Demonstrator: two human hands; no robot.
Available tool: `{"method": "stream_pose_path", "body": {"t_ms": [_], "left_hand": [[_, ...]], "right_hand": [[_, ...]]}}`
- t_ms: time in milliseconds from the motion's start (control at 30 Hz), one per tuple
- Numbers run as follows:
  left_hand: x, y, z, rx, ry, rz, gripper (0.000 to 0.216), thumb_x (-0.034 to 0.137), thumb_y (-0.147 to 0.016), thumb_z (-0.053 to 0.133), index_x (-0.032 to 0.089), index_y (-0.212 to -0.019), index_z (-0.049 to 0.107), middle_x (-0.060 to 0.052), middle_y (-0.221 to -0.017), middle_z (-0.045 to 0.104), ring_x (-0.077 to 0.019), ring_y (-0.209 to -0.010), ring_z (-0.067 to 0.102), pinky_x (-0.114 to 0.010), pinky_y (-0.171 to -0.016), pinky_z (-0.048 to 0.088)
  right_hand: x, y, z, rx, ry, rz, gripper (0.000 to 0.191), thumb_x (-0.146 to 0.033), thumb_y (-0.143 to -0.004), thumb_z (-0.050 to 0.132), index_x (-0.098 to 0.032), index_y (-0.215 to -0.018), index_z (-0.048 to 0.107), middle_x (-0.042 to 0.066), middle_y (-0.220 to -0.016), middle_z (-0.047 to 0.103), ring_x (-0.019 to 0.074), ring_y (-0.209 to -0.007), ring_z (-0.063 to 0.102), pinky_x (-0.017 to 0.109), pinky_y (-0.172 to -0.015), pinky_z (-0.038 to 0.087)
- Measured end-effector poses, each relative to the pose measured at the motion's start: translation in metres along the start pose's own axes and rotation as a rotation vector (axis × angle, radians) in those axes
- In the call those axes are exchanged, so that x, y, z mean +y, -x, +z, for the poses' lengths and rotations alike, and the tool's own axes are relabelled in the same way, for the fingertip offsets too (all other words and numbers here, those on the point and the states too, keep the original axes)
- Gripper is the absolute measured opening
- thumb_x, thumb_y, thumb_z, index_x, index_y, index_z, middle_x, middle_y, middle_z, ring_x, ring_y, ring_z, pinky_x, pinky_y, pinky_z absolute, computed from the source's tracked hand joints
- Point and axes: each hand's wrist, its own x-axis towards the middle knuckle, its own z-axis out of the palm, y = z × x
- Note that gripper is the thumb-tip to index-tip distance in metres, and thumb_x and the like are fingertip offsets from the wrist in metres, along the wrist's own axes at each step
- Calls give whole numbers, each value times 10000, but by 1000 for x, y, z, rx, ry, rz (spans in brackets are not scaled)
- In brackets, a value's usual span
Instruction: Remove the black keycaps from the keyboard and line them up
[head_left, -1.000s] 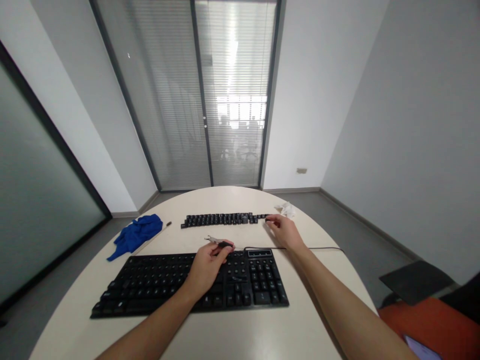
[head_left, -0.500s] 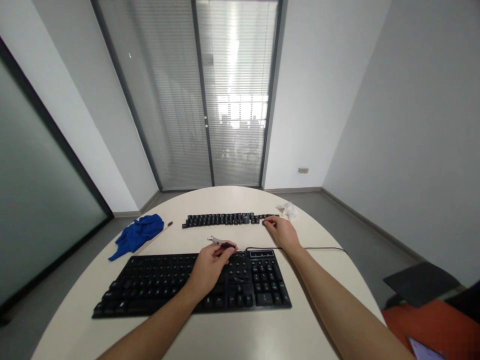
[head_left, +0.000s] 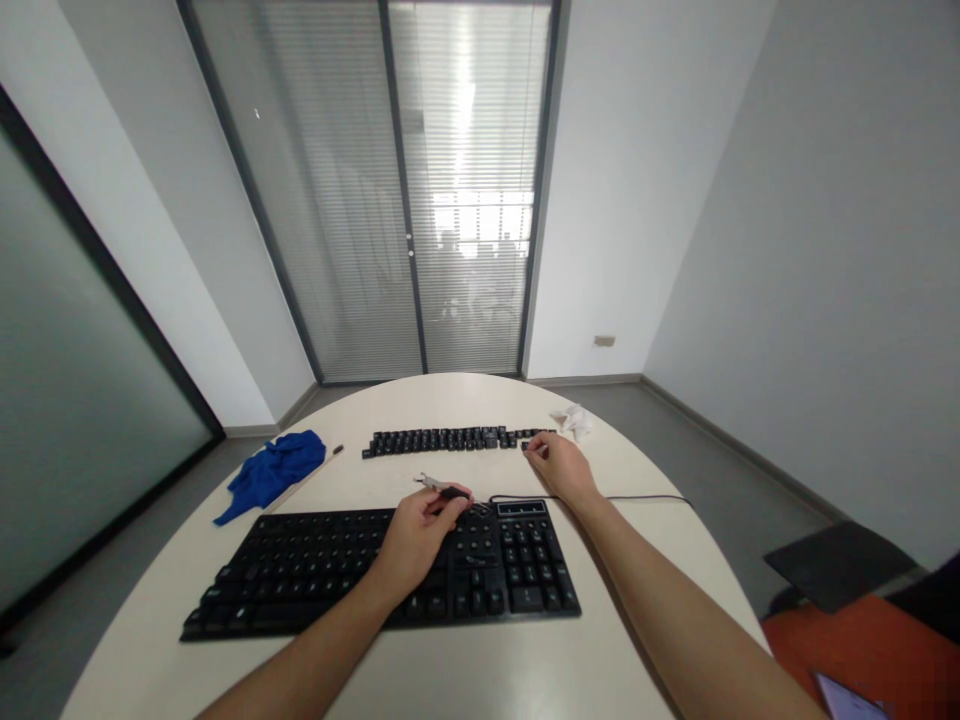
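Observation:
A black keyboard (head_left: 300,560) lies on the table in front of me, bare of keycaps over much of its main area. Over its upper middle, my left hand (head_left: 420,530) is closed round a keycap puller (head_left: 454,492) with a black grip, a metal tip pointing left and thin wire at the other end. My right hand (head_left: 562,466) reaches past the keyboard. Its fingertips pinch a small black keycap (head_left: 526,447) at the right part of the rows of loose keycaps (head_left: 442,439), mostly hidden by the fingers.
A blue cloth (head_left: 274,468) lies at the left with a thin brush (head_left: 307,475) beside it. A crumpled white tissue (head_left: 574,421) sits beyond my right hand. The keyboard cable (head_left: 645,497) runs right across the round table (head_left: 517,660). An orange chair (head_left: 855,650) stands at the right.
The view has shifted very slightly. Both hands keep nearly the same place and the same grip; the keycap rows look unchanged.

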Motion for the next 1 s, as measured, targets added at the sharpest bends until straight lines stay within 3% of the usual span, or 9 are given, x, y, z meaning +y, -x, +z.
{"method": "stream_pose_path", "body": {"t_ms": [267,767,1000], "left_hand": [[0,1,0,-9,-9,-14,316,418,-783,641,154,-932,733,-90,-947,749,-259,-938,690,-291,-706,535],[3,3,1,-92,-94,106,230,352,-812,626,175,-892,749,-65,-905,764,-235,-877,700,-309,-785,540],[3,4,2,-142,-118,109,227,339,-822,620,179,-919,749,-70,-930,768,-239,-900,706,-330,-811,548]], "right_hand": [[-1,0,-1,-20,4,-52,165,-286,-854,562,-224,-879,714,31,-830,723,174,-744,626,247,-631,387],[-3,0,0,-24,15,-101,200,-256,-880,534,-207,-936,720,59,-962,721,203,-897,618,277,-780,418],[-12,0,-11,-56,13,-54,201,-277,-876,534,-182,-956,693,77,-970,712,191,-847,623,267,-726,415]]}}
